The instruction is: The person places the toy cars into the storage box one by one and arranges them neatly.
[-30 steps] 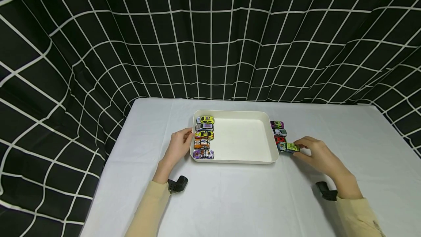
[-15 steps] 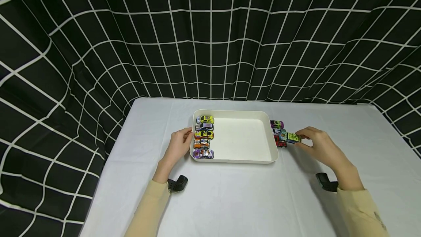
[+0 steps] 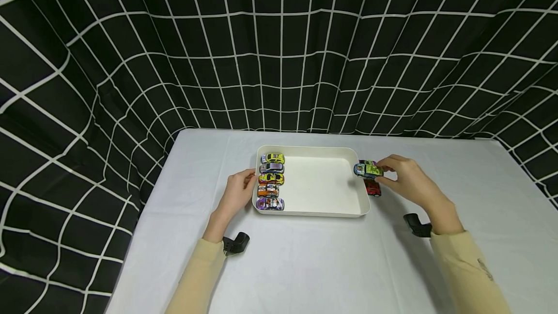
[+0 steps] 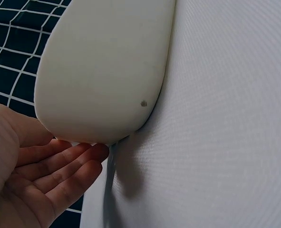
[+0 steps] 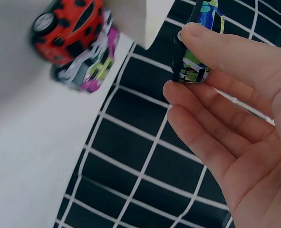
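Observation:
A green-and-blue toy car (image 3: pixel 368 170) is pinched between the thumb and fingers of my right hand (image 3: pixel 405 178), raised over the right rim of the white tray (image 3: pixel 320 215). The right wrist view also shows this toy car (image 5: pixel 197 57) in the fingertips. Below it, beside the tray, a red toy car (image 3: pixel 373 188) with black spots shows, and a purple-and-green toy car (image 3: pixel 367 162) is partly covered. My left hand (image 3: pixel 237 190) touches the tray's left end wall; in the left wrist view its fingers (image 4: pixel 66 164) are extended against the wall.
Several toy cars stand in a column along the tray's left inner side, from a yellow toy car (image 3: pixel 272 158) to a purple-and-white toy car (image 3: pixel 270 204). A white cloth covers the table (image 3: pixel 305 265). A black gridded curtain (image 3: pixel 279 62) hangs behind.
My right hand has lifted the green-and-blue toy car from the near end of the row by the tray, moving it away from me, then left over the rim. My left hand stays put.

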### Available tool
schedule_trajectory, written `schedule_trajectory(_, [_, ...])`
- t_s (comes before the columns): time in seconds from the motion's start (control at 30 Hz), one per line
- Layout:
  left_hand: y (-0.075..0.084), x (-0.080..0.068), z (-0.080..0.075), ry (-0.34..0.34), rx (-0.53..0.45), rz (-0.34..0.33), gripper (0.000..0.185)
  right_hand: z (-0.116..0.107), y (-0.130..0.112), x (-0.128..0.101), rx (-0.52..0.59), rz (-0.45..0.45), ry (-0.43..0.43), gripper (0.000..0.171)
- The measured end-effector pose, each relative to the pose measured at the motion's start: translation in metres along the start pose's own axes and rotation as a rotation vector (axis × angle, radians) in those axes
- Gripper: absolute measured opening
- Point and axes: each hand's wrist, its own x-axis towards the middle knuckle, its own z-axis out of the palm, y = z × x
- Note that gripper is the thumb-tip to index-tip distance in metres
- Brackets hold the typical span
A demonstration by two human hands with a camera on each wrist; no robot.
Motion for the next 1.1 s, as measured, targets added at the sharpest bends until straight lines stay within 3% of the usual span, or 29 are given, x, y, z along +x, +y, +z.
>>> schedule_trajectory(0.63, [0.000, 0.000, 0.000, 0.010, -0.015, 0.024, 0.027, 0.024, -0.021, 0.059, 0.080, -0.043, -0.177, 0.024])
schedule_trajectory(1.1, [0.000, 0.000, 0.000, 0.010, -0.019, 0.019, 0.027, 0.044, -0.030, 0.085, 0.098, -0.111, -0.233, 0.017])
